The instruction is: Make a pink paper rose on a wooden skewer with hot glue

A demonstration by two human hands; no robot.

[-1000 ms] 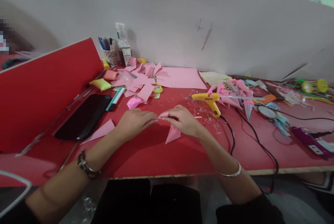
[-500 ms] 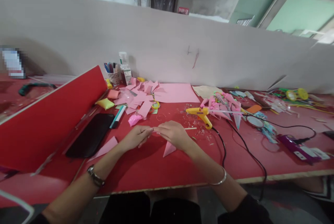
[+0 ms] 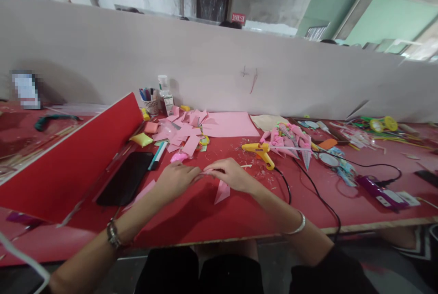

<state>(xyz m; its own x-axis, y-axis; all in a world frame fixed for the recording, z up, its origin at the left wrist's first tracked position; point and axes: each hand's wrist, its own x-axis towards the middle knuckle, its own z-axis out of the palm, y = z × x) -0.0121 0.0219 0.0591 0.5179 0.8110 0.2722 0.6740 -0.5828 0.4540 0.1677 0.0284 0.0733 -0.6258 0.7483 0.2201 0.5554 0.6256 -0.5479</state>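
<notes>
The left hand (image 3: 179,179) and the right hand (image 3: 232,175) are meeting above the red table (image 3: 191,228), and their fingers are pinching a slim pink paper piece (image 3: 206,172) between them, each hand clamping one end while the fingers are hiding most of its shape. Just below the grip, toward the body, a pointed pink offcut (image 3: 222,192) is lying on the table, partly under the right hand. To the left of the grip, another pink strip (image 3: 143,192) is showing from behind the left forearm, and beyond it a black phone (image 3: 125,180) is lying flat. Just past the left hand, a bright pink packet (image 3: 179,157) is resting near two markers (image 3: 158,154). Farther beyond the grip, a heap of pink scraps (image 3: 181,133) is spreading beside a large pink sheet (image 3: 232,124). To the right of the grip, a thin pale stick (image 3: 246,166) is lying near the right hand, a yellow glue gun (image 3: 262,150) is lying on its side beyond it, and a cluster of pink cones (image 3: 285,139) is sitting behind the gun's clear glue stick (image 3: 290,148)
</notes>
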